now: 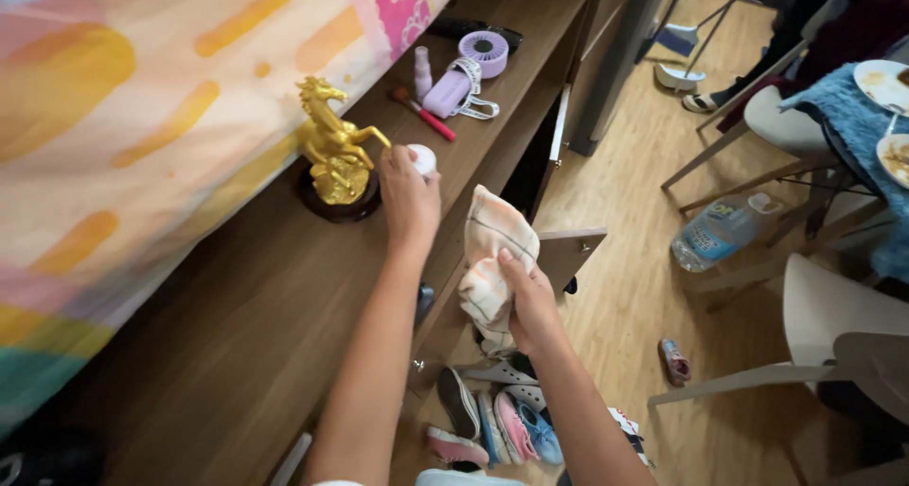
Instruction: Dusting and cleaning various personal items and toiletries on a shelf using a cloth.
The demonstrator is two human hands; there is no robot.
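Down near the floor, a bunch of shoes point(497, 424) are lying in a heap under the wooden shelf point(237, 334), and one small shoe point(674, 361) is lying alone on the floor to the right. A little farther up, the person's right hand point(530, 301) is holding a striped cloth point(492, 259), with the fingers squeezing shut around it, and the cloth is hanging just off the front edge of the shelf. Farther along, the left hand point(409, 197) is reaching over the shelf top, and its fingers are wrapping around a small white round thing point(422, 158), right beside a gold horse statue point(333, 145). The horse is rearing up on a dark round base, close to the bright painted wall on the left. Far past it, a red-handled brush point(423, 114), a small pale bottle point(422, 71), a purple case point(449, 92) and a purple round thing point(484, 52) are sitting on the shelf. Off to the right, a big water bottle point(715, 232) is lying on the floor near a white chair point(824, 315), and plates point(885, 83) are sitting on a blue cloth point(852, 121) far away.
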